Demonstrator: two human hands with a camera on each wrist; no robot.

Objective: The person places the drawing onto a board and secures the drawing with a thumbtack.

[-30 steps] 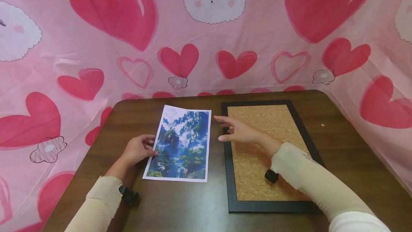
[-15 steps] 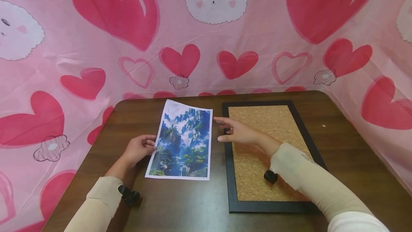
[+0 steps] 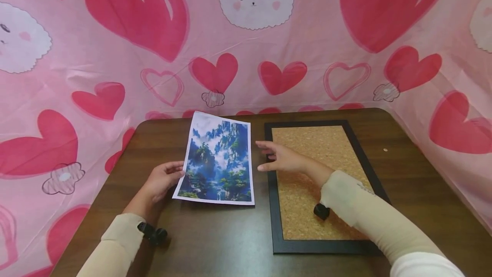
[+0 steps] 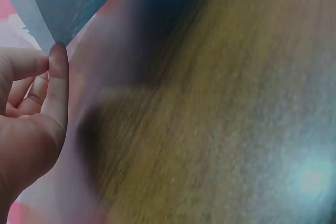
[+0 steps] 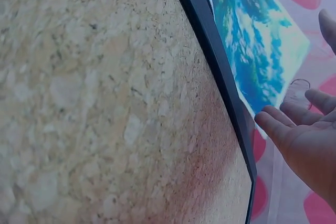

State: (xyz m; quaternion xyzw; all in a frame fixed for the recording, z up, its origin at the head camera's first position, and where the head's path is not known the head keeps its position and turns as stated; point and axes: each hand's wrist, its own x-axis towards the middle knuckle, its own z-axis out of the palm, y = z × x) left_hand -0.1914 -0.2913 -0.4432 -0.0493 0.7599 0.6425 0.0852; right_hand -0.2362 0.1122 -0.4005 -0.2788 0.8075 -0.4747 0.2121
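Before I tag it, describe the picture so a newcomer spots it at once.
Start at the brown wooden table and find the black-framed cork board. Just left of it, the left hand pinches the picture by its left edge. Unlike the plain tan board, it shows blue mountains and green trees inside a white border.

Behind your right hand [image 3: 280,158], the sleeve [image 3: 369,213] hides a corner of the framed corkboard [image 3: 295,213]. Right of that hand, a pale speck [image 3: 385,149] is too small to identify. Above your left hand [image 4: 31,132], the left wrist view crops the landscape print [image 4: 79,3].
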